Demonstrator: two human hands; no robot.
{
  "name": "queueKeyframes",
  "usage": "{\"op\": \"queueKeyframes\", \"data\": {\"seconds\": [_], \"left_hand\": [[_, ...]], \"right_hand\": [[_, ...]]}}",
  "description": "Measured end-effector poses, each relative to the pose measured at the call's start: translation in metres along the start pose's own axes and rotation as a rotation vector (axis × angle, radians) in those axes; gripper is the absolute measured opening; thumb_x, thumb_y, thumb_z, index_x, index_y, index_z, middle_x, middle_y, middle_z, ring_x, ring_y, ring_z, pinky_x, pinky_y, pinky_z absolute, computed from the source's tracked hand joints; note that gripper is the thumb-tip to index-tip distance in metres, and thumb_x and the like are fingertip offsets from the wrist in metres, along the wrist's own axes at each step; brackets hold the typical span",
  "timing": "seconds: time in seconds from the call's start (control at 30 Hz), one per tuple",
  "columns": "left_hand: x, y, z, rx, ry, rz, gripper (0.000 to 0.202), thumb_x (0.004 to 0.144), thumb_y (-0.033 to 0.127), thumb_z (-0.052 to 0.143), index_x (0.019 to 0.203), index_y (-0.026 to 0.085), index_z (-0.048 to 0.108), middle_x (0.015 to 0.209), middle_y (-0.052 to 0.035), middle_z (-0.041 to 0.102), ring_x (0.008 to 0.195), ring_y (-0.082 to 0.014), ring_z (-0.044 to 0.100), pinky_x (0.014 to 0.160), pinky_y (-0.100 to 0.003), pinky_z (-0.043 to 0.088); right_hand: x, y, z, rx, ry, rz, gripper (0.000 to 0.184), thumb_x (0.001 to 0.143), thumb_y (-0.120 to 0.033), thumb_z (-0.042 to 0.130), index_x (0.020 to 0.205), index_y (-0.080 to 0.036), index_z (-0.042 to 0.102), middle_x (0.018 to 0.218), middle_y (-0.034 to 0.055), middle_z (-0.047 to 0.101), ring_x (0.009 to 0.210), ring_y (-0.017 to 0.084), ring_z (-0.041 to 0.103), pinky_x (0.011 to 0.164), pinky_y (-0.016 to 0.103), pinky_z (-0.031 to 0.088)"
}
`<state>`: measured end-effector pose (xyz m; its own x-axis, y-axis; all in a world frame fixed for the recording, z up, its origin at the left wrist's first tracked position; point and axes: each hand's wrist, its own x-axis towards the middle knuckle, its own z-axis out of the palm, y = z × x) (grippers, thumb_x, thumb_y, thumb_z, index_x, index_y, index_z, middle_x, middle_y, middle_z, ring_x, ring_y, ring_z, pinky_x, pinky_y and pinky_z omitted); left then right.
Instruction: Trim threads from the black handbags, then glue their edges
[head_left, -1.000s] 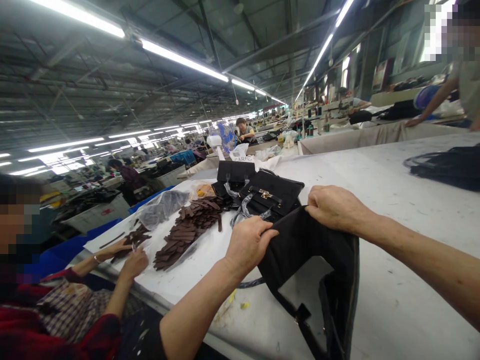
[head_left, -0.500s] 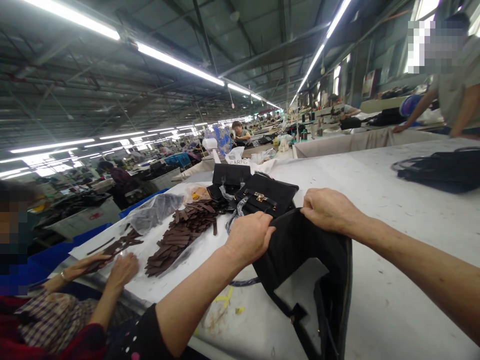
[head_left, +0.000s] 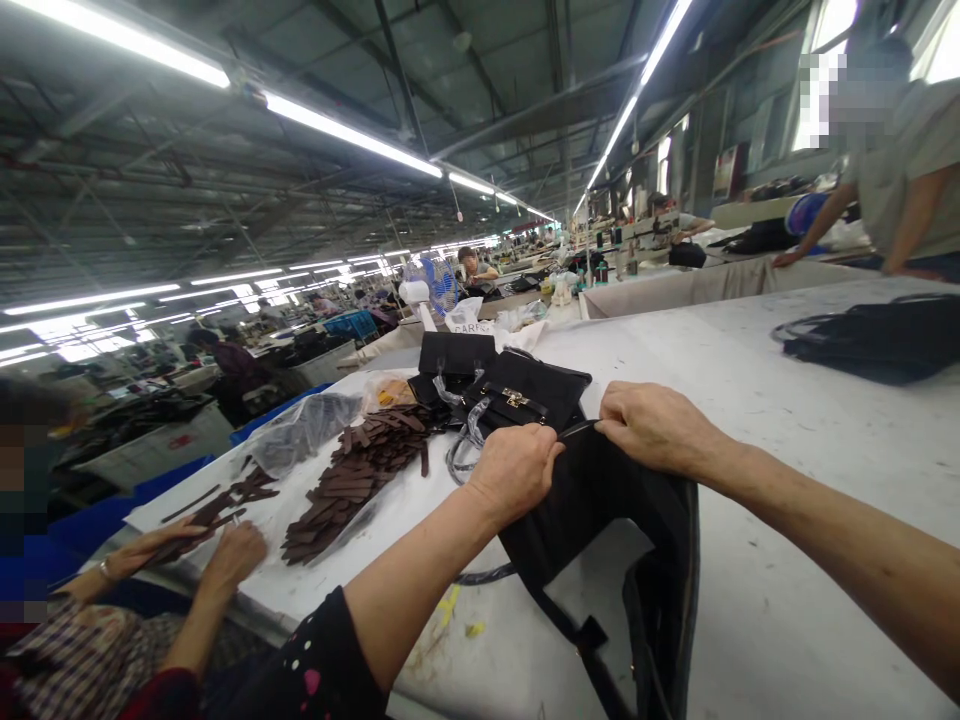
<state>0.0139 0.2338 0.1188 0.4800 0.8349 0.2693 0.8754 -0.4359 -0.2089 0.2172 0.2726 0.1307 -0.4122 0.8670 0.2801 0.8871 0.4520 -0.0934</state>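
A black fabric bag (head_left: pixel 607 510) lies on the white worktable (head_left: pixel 787 420) in front of me. My left hand (head_left: pixel 514 473) is closed on the bag's upper left edge. My right hand (head_left: pixel 656 428) is closed on the upper edge a little to the right, and a thin black edge stretches between the two hands. Just behind them sits a black handbag with a gold clasp (head_left: pixel 529 392), with plastic-wrapped handles.
A pile of dark brown leather strips (head_left: pixel 352 475) lies to the left, where a seated person's hands (head_left: pixel 225 555) handle strips. Clear plastic bags (head_left: pixel 304 425) lie beside the pile. Another black bag (head_left: pixel 885 335) rests far right. A person (head_left: pixel 900 170) leans on a far table.
My two hands have drawn closer together along the bag's top edge. The view has shifted slightly, and the neighbour's hands sit lower left in the picture.
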Motion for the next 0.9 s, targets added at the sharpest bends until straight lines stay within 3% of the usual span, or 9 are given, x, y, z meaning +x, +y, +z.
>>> {"op": "queueKeyframes", "data": {"seconds": [0.37, 0.53, 0.67, 0.77, 0.9], "left_hand": [[0.004, -0.005, 0.001, -0.014, -0.022, 0.054, 0.033, 0.101, 0.033, 0.036, 0.088, 0.016, 0.062, 0.088, -0.0081, 0.072, 0.084, -0.0239, 0.070, 0.074, -0.033, 0.051], [0.018, 0.004, -0.006, 0.000, -0.068, -0.009, 0.033, 0.098, 0.041, 0.044, 0.091, 0.017, 0.064, 0.090, -0.0091, 0.073, 0.081, -0.0282, 0.071, 0.070, -0.037, 0.053], [0.031, 0.014, -0.008, -0.044, -0.092, 0.017, 0.033, 0.097, 0.041, 0.046, 0.095, 0.015, 0.067, 0.094, -0.0118, 0.074, 0.086, -0.0305, 0.071, 0.073, -0.039, 0.054], [0.036, 0.013, -0.012, -0.108, -0.100, -0.064, 0.031, 0.095, 0.037, 0.047, 0.093, 0.015, 0.069, 0.092, -0.0137, 0.074, 0.088, -0.0316, 0.071, 0.078, -0.041, 0.053], [0.032, 0.001, -0.019, -0.148, -0.071, -0.244, 0.029, 0.091, 0.037, 0.050, 0.084, 0.016, 0.070, 0.085, -0.0133, 0.074, 0.087, -0.0304, 0.070, 0.078, -0.039, 0.051]], "right_hand": [[0.000, 0.000, 0.004, -0.018, 0.023, -0.019, 0.023, 0.086, -0.024, 0.047, 0.075, -0.019, 0.066, 0.093, 0.0105, 0.072, 0.079, 0.024, 0.066, 0.064, 0.033, 0.037], [0.002, 0.000, 0.003, 0.008, 0.035, -0.001, 0.022, 0.085, -0.024, 0.048, 0.070, -0.019, 0.064, 0.091, 0.0106, 0.071, 0.079, 0.025, 0.066, 0.064, 0.034, 0.037], [0.003, 0.002, 0.006, 0.066, 0.045, 0.023, 0.021, 0.084, -0.025, 0.052, 0.066, -0.019, 0.061, 0.087, 0.0104, 0.069, 0.077, 0.025, 0.065, 0.063, 0.034, 0.037], [0.005, 0.005, 0.008, 0.161, 0.051, 0.000, 0.018, 0.083, -0.028, 0.058, 0.067, -0.020, 0.057, 0.086, 0.0062, 0.067, 0.076, 0.021, 0.063, 0.063, 0.031, 0.039], [0.004, 0.015, 0.006, 0.340, 0.113, -0.027, 0.016, 0.082, -0.037, 0.064, 0.082, -0.022, 0.057, 0.089, 0.0010, 0.066, 0.079, 0.016, 0.062, 0.069, 0.026, 0.045]]}}
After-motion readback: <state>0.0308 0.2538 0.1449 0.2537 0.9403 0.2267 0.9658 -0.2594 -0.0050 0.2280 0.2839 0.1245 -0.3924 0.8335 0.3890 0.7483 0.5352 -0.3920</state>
